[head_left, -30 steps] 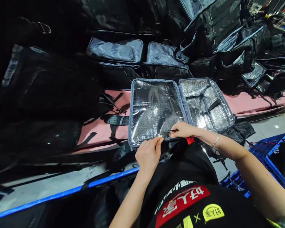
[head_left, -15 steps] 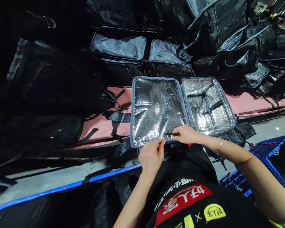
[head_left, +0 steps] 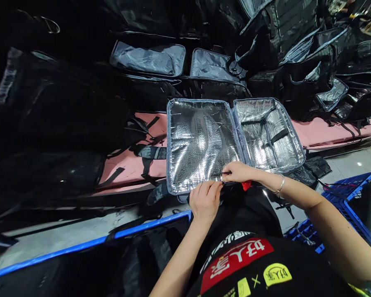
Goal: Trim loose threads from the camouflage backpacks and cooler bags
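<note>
A bag with a silver foil lining [head_left: 200, 136] lies spread open, its flat lid panel on the left and its deeper compartment [head_left: 262, 140] on the right, edged in grey-blue trim. At the panel's near edge, my left hand [head_left: 205, 200] pinches the rim with its fingertips. Just right of it, my right hand [head_left: 237, 171] is closed around a small dark item that I cannot make out fully, at the same edge. Something small and red [head_left: 246, 185] shows beneath my right wrist.
The bag rests on a pink surface [head_left: 126, 167] with loose straps. Black bags with grey linings [head_left: 148, 57] stand behind it, and a large dark bag [head_left: 58, 111] fills the left. Blue crates [head_left: 352, 202] stand at the right; a blue-rimmed one [head_left: 142, 227] is at the lower left.
My left hand has moved right along the panel's edge, closer to my right hand. More of the red piece shows under my right wrist. The whole view has shifted slightly.
</note>
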`<state>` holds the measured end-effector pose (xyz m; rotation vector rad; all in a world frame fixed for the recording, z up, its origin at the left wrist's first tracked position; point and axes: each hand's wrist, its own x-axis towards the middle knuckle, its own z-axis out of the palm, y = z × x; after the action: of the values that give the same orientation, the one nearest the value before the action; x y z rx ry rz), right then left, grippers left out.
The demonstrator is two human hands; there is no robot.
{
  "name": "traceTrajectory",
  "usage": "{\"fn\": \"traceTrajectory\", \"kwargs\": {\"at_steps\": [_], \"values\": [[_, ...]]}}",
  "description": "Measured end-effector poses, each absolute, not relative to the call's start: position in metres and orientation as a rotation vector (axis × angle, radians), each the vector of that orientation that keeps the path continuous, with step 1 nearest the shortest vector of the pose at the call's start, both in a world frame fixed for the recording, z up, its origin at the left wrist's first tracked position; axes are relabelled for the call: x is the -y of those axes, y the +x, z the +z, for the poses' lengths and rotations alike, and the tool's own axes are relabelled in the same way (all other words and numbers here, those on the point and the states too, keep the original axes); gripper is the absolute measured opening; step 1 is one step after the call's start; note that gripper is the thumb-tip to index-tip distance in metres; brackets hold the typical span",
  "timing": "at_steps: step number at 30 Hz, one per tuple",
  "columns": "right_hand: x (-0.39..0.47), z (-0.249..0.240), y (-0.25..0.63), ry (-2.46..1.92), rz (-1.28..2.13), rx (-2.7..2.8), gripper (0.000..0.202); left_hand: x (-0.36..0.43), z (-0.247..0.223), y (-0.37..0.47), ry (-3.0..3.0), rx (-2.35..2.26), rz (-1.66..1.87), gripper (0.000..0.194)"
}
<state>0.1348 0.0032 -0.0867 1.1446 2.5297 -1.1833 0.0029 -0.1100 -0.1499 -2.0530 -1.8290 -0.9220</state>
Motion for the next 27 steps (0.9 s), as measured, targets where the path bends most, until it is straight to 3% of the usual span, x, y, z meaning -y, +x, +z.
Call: {"fn": "traceTrajectory", "kwargs": {"at_steps": [5, 16, 22, 27], "values": [[-0.001, -0.091, 0.135, 1.173, -1.173, -2.530, 0.017, 0.114, -0.148, 0.006, -2.196, 1.822, -0.759, 0.018], [0.005, -0.092, 0.135, 1.208, -1.057, -2.563, 0.017, 0.116, -0.159, 0.009, -2.128, 1.744, -0.870, 0.016], [0.014, -0.102, 0.137, 1.210, -0.917, -2.647, 0.018, 0.128, -0.150, 0.008, -2.169, 1.883, -0.723, 0.015], [0.016, -0.102, 0.142, 1.320, -0.928, -2.660, 0.019, 0.154, -0.165, 0.001, -2.166, 1.960, -0.908, 0.011]]}}
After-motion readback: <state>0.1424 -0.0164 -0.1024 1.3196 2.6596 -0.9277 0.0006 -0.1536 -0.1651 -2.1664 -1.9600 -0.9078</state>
